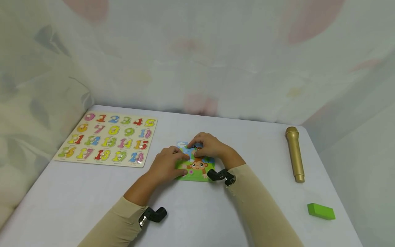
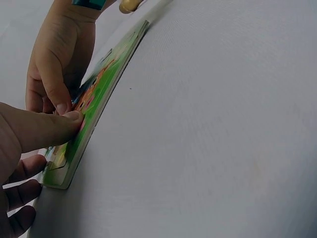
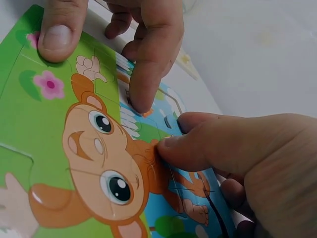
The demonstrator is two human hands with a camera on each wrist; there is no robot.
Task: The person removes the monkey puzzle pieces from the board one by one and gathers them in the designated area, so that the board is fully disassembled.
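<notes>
A monkey jigsaw puzzle (image 1: 197,174) lies on the white table, its picture showing a brown monkey on green grass. My left hand (image 1: 166,164) rests on its left side, thumb and index finger pressed on the surface, the other fingers beside the edge. At the far side, my right hand (image 1: 211,145) pinches a puzzle piece (image 3: 171,122) between thumb and index finger. That piece tilts up slightly from the picture in the right wrist view, and the fingers hide most of it. Seam lines between pieces show across the monkey's face.
A wooden number board (image 1: 105,140) with pieces from 0 to 20 lies at the back left. On the right are a gold microphone-shaped tube (image 1: 295,154) and a green block (image 1: 321,211). White patterned cloth (image 1: 197,68) stands behind the table.
</notes>
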